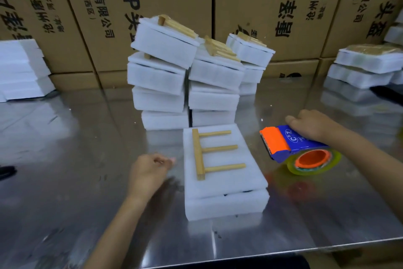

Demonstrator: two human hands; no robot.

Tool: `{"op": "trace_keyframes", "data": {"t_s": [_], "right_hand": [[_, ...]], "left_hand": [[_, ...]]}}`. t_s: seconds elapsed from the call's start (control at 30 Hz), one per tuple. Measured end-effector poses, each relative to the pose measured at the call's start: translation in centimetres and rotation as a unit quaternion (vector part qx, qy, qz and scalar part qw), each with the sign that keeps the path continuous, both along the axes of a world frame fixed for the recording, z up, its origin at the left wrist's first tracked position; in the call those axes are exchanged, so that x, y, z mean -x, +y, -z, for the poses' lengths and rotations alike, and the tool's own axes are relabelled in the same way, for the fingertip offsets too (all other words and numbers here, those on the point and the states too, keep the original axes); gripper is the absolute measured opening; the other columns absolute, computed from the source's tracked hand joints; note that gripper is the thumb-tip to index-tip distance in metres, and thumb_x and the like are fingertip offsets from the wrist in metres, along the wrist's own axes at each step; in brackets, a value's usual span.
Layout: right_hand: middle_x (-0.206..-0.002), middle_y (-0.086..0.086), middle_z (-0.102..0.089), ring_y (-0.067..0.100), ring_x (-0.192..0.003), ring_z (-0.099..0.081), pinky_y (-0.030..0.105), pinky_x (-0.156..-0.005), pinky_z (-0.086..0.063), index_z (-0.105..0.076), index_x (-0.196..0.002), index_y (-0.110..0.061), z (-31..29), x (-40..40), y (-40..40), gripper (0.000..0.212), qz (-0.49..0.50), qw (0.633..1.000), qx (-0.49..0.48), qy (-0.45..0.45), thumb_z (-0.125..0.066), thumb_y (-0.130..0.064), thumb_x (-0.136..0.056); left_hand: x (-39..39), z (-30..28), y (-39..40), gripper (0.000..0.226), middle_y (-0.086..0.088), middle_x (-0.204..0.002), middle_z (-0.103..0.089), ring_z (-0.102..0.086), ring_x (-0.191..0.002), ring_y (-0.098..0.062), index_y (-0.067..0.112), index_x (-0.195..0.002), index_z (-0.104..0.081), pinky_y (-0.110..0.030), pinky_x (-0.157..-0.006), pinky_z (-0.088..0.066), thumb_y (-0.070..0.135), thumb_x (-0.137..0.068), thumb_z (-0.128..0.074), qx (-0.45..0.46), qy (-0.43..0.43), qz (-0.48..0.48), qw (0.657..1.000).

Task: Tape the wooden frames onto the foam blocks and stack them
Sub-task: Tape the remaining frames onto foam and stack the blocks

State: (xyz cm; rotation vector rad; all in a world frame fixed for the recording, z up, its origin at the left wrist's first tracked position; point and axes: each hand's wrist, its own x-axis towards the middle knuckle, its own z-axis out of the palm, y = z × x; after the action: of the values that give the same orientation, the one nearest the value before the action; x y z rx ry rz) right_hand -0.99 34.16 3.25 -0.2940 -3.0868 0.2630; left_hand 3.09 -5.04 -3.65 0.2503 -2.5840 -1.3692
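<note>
A white foam block [224, 185] lies on the steel table in front of me, with a comb-shaped wooden frame [209, 153] resting flat on its top. My right hand [311, 127] grips a blue and orange tape dispenser [290, 146] with a clear tape roll, held just right of the block. My left hand [150, 170] hovers left of the block with its fingers curled and thumb against fingertips, holding nothing that I can see. Behind the block stand stacks of foam blocks with frames on top [170, 68].
The reflective steel table [65, 181] ends at a front edge near the bottom. More white foam stacks sit at the far left [21, 70] and far right [366, 65]. Brown printed cartons [261, 7] form a wall behind everything.
</note>
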Motion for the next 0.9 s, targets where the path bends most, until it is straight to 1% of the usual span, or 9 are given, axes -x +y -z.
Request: {"op": "trace_keyframes", "data": {"t_s": [0.1,0.2,0.27,0.33,0.43,0.5,0.57,0.77,0.9], "right_hand": [[-0.082,0.004,-0.052,0.016,-0.073,-0.047,0.035,-0.064,-0.033,-0.051,-0.078,-0.019,0.2,0.1,-0.2,0.041,0.002,1.0,0.002,0.004,-0.03,-0.048,-0.099],[-0.079,0.003,-0.054,0.016,-0.072,-0.049,0.033,-0.058,-0.031,-0.053,-0.076,-0.018,0.1,0.0,-0.5,0.043,0.002,1.0,0.01,0.021,-0.032,-0.047,-0.1],[-0.078,0.003,-0.054,0.017,-0.071,-0.05,0.033,-0.057,-0.03,-0.053,-0.076,-0.018,0.0,-0.2,-0.7,0.042,-0.001,1.0,0.011,0.019,-0.032,-0.045,-0.1],[-0.078,0.003,-0.054,0.017,-0.071,-0.05,0.032,-0.056,-0.029,-0.052,-0.077,-0.019,0.0,-0.3,-0.7,0.04,-0.005,1.0,0.002,0.01,-0.032,-0.045,-0.1],[-0.078,0.003,-0.055,0.017,-0.071,-0.051,0.032,-0.057,-0.031,-0.054,-0.077,-0.019,0.1,-0.2,-0.7,0.041,0.004,1.0,0.011,0.018,-0.034,-0.047,-0.099],[-0.078,0.003,-0.057,0.018,-0.071,-0.053,0.032,-0.056,-0.031,-0.056,-0.078,-0.019,0.1,0.0,-0.6,0.042,0.006,1.0,0.015,0.016,-0.035,-0.049,-0.098],[-0.079,0.004,-0.059,0.019,-0.072,-0.056,0.031,-0.057,-0.033,-0.057,-0.079,-0.019,0.1,0.1,-0.3,0.043,0.012,0.999,0.03,0.013,-0.037,-0.052,-0.097],[-0.075,0.005,-0.06,0.02,-0.071,-0.058,0.032,-0.056,-0.032,-0.059,-0.073,-0.018,0.1,0.8,0.2,0.045,-0.002,0.998,0.06,-0.014,-0.039,-0.052,-0.095],[-0.074,0.005,-0.06,0.019,-0.069,-0.057,0.031,-0.056,-0.032,-0.058,-0.072,-0.018,-0.6,0.9,0.6,0.046,-0.023,0.996,0.083,-0.032,-0.039,-0.05,-0.098]], "left_hand": [[-1.3,1.3,1.7,0.016,0.004,-0.111,-0.069,-0.057,-0.11,-0.023,0.032,-0.092,-0.074,-0.035,-0.086,-0.043,0.033,-0.094,-0.058,0.238,0.018,0.055,0.969],[-2.2,2.5,2.0,0.035,0.0,-0.161,-0.027,-0.017,-0.147,-0.026,0.042,-0.129,-0.059,-0.043,-0.103,-0.026,0.042,-0.1,-0.038,0.427,0.02,0.082,0.9],[-2.5,2.0,1.8,0.05,-0.003,-0.167,-0.001,0.005,-0.153,-0.03,0.039,-0.15,-0.034,-0.048,-0.113,-0.02,0.049,-0.102,-0.027,0.484,-0.027,0.076,0.872],[-2.4,0.2,1.8,0.064,-0.008,-0.167,0.0,0.005,-0.153,-0.031,0.025,-0.158,-0.015,-0.05,-0.117,-0.02,0.051,-0.101,-0.028,0.481,-0.066,0.038,0.873],[-1.3,-3.6,3.4,0.06,-0.017,-0.158,-0.028,-0.02,-0.147,-0.033,0.011,-0.155,-0.028,-0.047,-0.112,-0.027,0.032,-0.1,-0.043,0.371,0.048,0.034,0.927],[0.2,-6.0,6.5,0.05,-0.012,-0.147,-0.046,-0.036,-0.137,-0.03,0.01,-0.148,-0.041,-0.041,-0.109,-0.032,0.021,-0.099,-0.045,0.269,0.15,0.127,0.943],[1.9,-7.7,10.8,0.045,-0.008,-0.144,-0.051,-0.041,-0.134,-0.027,0.012,-0.145,-0.046,-0.036,-0.107,-0.034,0.017,-0.1,-0.043,0.223,0.148,0.23,0.936],[5.0,-3.6,15.8,0.047,0.003,-0.167,-0.008,0.001,-0.154,-0.018,0.033,-0.149,-0.038,-0.05,-0.122,0.007,0.039,-0.106,-0.02,0.403,-0.009,0.326,0.855],[5.4,-3.0,15.7,0.053,0.008,-0.167,-0.002,0.004,-0.153,-0.018,0.036,-0.15,-0.035,-0.049,-0.12,0.006,0.045,-0.103,-0.012,0.394,-0.041,0.333,0.856]]}}
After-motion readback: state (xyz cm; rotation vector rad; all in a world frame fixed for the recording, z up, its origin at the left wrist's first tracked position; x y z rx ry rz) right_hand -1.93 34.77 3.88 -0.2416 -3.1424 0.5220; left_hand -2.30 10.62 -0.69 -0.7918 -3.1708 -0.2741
